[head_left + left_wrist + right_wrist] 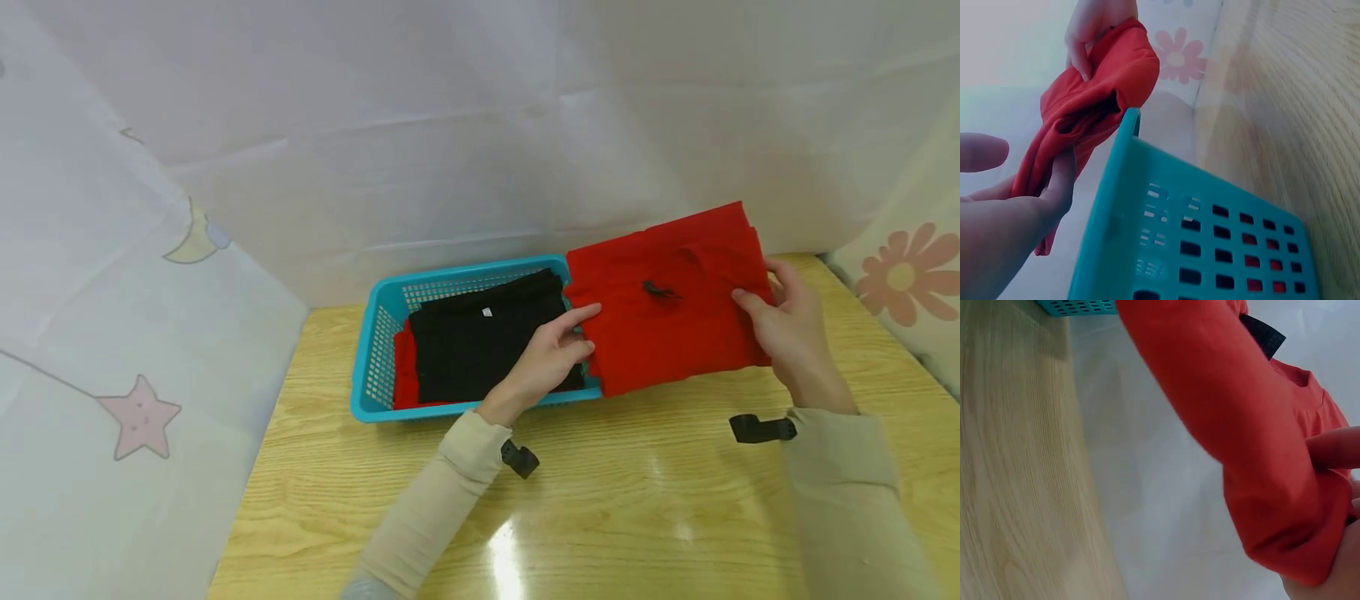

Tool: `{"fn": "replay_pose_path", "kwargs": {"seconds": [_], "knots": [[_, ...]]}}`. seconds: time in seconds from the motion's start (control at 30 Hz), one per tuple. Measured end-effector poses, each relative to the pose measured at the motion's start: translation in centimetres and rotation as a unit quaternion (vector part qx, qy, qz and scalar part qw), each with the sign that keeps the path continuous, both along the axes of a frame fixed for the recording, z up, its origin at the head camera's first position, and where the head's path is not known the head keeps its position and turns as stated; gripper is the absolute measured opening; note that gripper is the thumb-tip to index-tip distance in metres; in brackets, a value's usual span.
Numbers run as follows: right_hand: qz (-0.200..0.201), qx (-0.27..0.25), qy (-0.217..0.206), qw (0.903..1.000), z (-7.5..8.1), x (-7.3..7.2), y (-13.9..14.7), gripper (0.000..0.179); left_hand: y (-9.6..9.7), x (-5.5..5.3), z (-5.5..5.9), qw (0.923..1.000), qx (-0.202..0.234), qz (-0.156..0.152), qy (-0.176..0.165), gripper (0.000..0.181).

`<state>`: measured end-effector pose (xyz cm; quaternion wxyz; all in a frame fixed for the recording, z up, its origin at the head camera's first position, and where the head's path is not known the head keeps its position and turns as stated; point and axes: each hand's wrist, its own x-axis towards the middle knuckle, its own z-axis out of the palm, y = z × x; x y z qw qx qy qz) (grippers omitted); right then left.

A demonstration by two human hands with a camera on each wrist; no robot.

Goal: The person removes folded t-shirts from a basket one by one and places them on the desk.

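A folded red shirt (675,325) is held up over the basket's right end, a dark label (660,291) showing near its middle. My left hand (546,360) pinches its left edge; in the left wrist view one finger (982,152) stands off the cloth. At the opposite edge my right hand (797,325) grips the shirt, thumb on top and the other fingers behind. The neckline and black label (1263,336) show in the right wrist view. Beside the shirt, the blue basket (362,367) contains a folded black garment (480,350) lying over red cloth (406,371).
The basket stands on a wood-grain table (600,500) near its back edge. A pale cloth backdrop (450,150) hangs behind and at the sides, printed with a star (141,418) and a flower (902,275). Small black wrist cameras (761,429) sit on both sleeves.
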<state>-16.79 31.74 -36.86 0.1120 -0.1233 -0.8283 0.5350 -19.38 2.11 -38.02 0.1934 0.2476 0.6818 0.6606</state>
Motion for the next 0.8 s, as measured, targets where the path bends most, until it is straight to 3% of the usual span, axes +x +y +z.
{"fn": "replay_pose_path", "kwargs": {"seconds": [0.23, 0.5, 0.8], "knots": [[-0.008, -0.006, -0.015, 0.9998, 0.0, 0.3, 0.7, 0.041, 0.9, 0.3, -0.3, 0.9998, -0.010, -0.005, -0.016, 0.050], [-0.015, 0.000, -0.008, 0.9999, -0.3, 0.6, 1.3, 0.019, 1.9, 0.5, -0.5, 0.9994, -0.022, -0.009, -0.024, 0.052], [-0.018, 0.005, -0.026, 0.9995, -1.0, 1.0, 1.6, 0.019, 2.4, 0.6, -0.6, 0.9989, -0.020, -0.018, -0.039, 0.056]]}}
